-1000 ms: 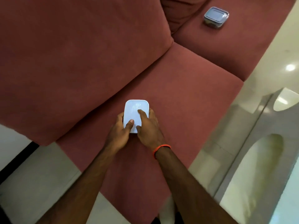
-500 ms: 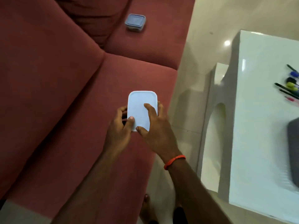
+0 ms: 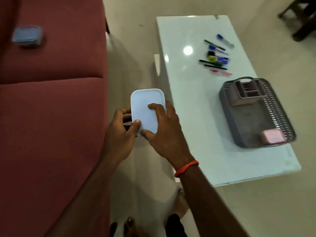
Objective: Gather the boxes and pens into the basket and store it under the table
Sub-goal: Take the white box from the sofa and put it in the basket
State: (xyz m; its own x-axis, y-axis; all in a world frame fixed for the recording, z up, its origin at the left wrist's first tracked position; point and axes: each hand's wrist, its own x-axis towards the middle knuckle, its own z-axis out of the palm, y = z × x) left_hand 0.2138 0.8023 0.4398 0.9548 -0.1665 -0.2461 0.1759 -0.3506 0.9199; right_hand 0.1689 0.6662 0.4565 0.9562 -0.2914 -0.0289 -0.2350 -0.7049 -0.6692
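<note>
I hold a white lidded box (image 3: 145,103) in the air between the sofa and the table. My left hand (image 3: 119,134) grips its left side and my right hand (image 3: 164,132) lies over its lid and right side. A grey mesh basket (image 3: 280,113) stands on the white table (image 3: 193,103), with a pink box (image 3: 273,136) in its near corner and a divided holder at its far end. Several pens (image 3: 216,56) lie loose on the table beyond the basket. A blue-lidded box (image 3: 27,36), blurred, rests on the far sofa seat.
The red sofa (image 3: 51,125) fills the left side. A strip of pale tiled floor (image 3: 130,48) runs between sofa and table. My bare feet show at the bottom. Dark wooden furniture legs (image 3: 301,17) stand at the top right.
The view has swung right from the sofa toward the table. The white box came off the sofa seat, carried right in both hands. The basket and pens have come fully into view.
</note>
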